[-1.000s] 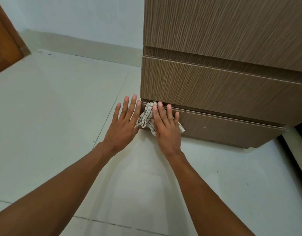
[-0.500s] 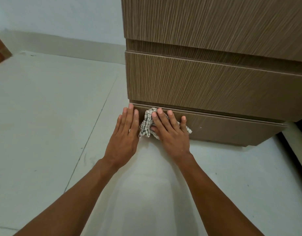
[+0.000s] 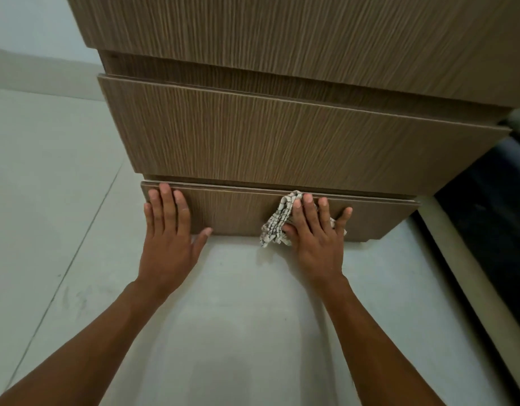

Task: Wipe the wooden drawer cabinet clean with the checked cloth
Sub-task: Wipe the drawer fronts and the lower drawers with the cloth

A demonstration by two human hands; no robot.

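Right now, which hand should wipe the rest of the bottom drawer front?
Right hand: it already presses the checked cloth against the bottom drawer front. The left hand lies bare near its left end.

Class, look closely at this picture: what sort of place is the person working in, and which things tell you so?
Probably a room in a home, perhaps a bedroom. Clues: a wooden drawer cabinet on a pale tiled floor, a plain wall with skirting, and a checked cloth for cleaning.

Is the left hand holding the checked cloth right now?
No. The checked cloth is pressed under the right hand against the bottom drawer front, while the left hand lies bare and flat.
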